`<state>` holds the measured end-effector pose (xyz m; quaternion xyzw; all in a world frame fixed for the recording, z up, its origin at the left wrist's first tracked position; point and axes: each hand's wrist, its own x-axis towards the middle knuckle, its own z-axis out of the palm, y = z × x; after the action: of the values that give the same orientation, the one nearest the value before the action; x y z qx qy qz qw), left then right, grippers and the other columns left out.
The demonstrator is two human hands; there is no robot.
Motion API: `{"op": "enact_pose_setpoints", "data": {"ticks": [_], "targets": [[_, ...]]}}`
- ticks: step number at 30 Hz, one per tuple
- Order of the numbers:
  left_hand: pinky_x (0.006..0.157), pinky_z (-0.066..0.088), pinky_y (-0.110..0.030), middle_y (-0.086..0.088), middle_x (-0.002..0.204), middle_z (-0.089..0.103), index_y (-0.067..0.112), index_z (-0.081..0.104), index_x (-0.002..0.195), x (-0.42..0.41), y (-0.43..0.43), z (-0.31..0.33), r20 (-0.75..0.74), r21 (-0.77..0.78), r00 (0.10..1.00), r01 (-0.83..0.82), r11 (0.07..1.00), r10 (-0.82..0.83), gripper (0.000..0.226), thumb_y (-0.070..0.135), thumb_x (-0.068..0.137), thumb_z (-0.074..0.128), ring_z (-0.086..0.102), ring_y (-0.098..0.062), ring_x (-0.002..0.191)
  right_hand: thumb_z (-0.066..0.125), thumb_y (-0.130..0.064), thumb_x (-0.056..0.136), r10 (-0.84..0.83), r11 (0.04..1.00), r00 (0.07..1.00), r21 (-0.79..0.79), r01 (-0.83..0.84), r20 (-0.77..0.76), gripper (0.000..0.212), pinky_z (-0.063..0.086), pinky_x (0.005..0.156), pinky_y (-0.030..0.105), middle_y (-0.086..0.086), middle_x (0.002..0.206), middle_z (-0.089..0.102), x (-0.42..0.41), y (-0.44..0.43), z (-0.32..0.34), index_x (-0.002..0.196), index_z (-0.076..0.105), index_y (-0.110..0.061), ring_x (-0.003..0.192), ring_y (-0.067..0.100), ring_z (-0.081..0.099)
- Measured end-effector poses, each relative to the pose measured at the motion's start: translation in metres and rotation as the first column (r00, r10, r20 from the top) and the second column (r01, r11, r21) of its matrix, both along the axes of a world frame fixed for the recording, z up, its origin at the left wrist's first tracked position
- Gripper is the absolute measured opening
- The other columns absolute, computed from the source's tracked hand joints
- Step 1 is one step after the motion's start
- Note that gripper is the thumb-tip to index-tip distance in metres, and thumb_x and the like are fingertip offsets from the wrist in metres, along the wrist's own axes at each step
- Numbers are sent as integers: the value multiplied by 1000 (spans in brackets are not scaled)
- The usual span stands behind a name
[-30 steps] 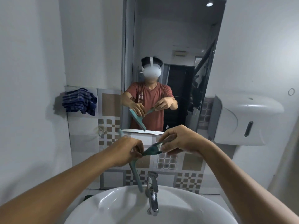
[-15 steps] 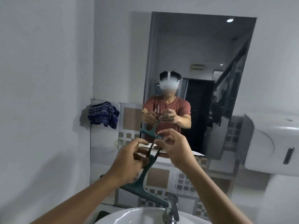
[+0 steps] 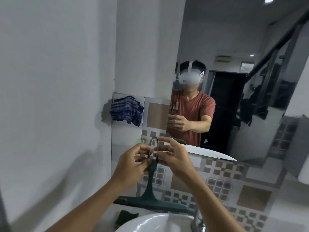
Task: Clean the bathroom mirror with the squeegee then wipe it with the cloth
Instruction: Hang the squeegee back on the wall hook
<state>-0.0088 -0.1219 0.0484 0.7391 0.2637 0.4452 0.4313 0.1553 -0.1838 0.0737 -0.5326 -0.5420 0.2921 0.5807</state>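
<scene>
While hanging blade-down above the sink (image 3: pixel 155 222), the squeegee (image 3: pixel 151 186) is pinched at its handle by the left hand (image 3: pixel 132 166) and the right hand (image 3: pixel 175 158).

The squeegee (image 3: pixel 151 181) turned upright.
Earlier slanting with its handle (image 3: pixel 152 168) towards 3 o'clock, it now hangs with the blade (image 3: pixel 150 204) level at 6 o'clock and the handle at 12; the left hand (image 3: pixel 132 166) and right hand (image 3: pixel 173 156) have drawn together, both pinching the handle.
</scene>
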Motion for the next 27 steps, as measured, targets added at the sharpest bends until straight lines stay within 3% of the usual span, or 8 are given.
{"op": "enact_pose_setpoints", "data": {"ticks": [4, 8, 12, 19, 23, 25, 27], "targets": [[81, 63, -38, 13, 107, 70, 29, 67, 109, 1, 28, -16, -39, -15, 997, -61, 998, 60, 33, 3, 89, 70, 70, -19, 101, 64, 12, 91, -9, 999, 1000, -52, 10, 27, 52, 64, 76, 38, 15, 103, 71, -1, 24, -17, 130, 61, -22, 93, 34, 73], [80, 63, -38, 16, 112, 67, 35, 66, 111, 8, 56, -26, -63, -12, 996, -63, 998, 63, 44, -2, 87, 71, 68, -17, 104, 64, 15, 89, -33, 998, 999, -54, 34, 3, 56, 62, 81, 50, 18, 99, 66, 0, 52, -33, 122, 64, -30, 96, 44, 68], [82, 62, -38, 24, 112, 66, 40, 65, 112, 20, 84, -28, -54, 27, 994, -90, 996, 91, 52, -5, 86, 70, 68, -10, 102, 64, 10, 91, -113, 993, 992, -24, 115, 59, 59, 61, 82, 50, 15, 96, 68, 6, 81, -40, 121, 63, -40, 93, 38, 69], [84, 59, -25, 29, 105, 64, 42, 61, 119, 32, 123, -43, -77, 104, 983, -159, 982, 168, 56, -2, 85, 72, 63, 7, 96, 62, 7, 94, -155, 985, 977, -58, 165, 145, 57, 63, 77, 43, -3, 86, 71, 9, 121, -50, 135, 59, -33, 82, 17, 72], [85, 49, -8, 25, 114, 65, 43, 59, 118, 36, 138, -61, -82, 107, 980, -170, 980, 179, 57, -1, 85, 73, 61, 8, 104, 63, 6, 93, -201, 977, 957, -27, 211, 208, 56, 61, 83, 26, -10, 102, 73, 8, 137, -71, 134, 58, -30, 93, 1, 70], [84, 47, -4, 25, 113, 64, 50, 55, 113, 38, 141, -72, -79, 111, 977, -188, 976, 197, 64, -4, 83, 73, 59, 13, 104, 63, 7, 93, -227, 970, 952, -35, 239, 204, 56, 60, 85, 24, -11, 104, 74, 6, 141, -83, 132, 57, -33, 96, 0, 69], [87, 51, -9, 24, 109, 65, 53, 52, 110, 41, 145, -83, -81, 132, 972, -207, 969, 219, 71, -8, 80, 73, 61, 11, 102, 61, 10, 93, -255, 964, 948, -32, 265, 190, 62, 61, 86, 29, -10, 106, 73, 5, 145, -96, 122, 57, -44, 97, 4, 70]]}}
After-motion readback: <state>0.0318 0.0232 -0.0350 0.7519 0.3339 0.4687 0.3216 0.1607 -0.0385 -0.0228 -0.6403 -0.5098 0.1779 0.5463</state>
